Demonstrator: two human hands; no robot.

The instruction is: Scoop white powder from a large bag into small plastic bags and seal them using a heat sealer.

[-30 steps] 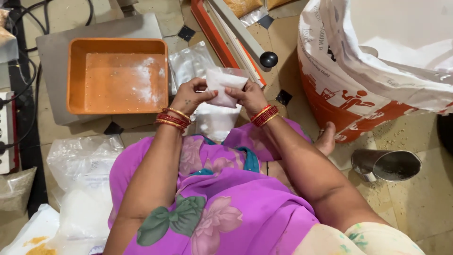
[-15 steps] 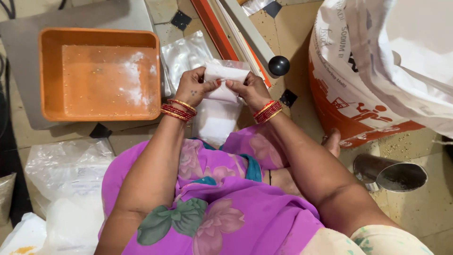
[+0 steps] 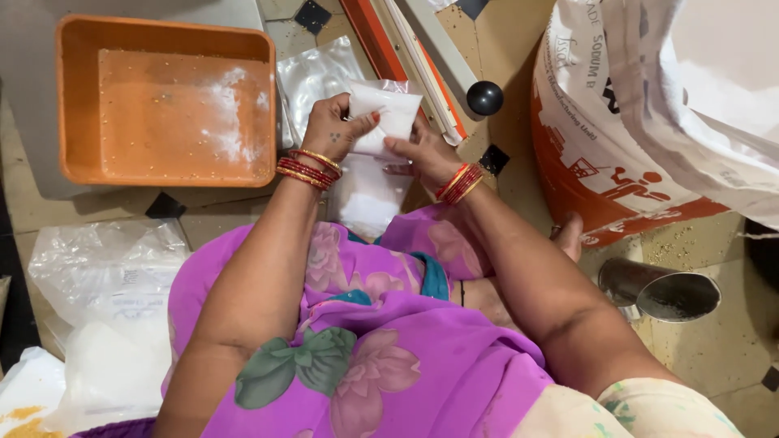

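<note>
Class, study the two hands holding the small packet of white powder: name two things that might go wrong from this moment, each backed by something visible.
1. The small clear pouch of white powder is pinched between the left hand and right hand above the lap; if its top is unsealed, which is unclear, powder may spill onto the purple garment.
2. The metal cup lies tipped on the floor beside the right arm; an elbow movement might knock it.

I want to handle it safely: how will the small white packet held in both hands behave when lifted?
The packet is probably floppy: a thin plastic pouch of white powder, pinched by the left hand and right hand. It likely sags and may feel slippery.
</note>
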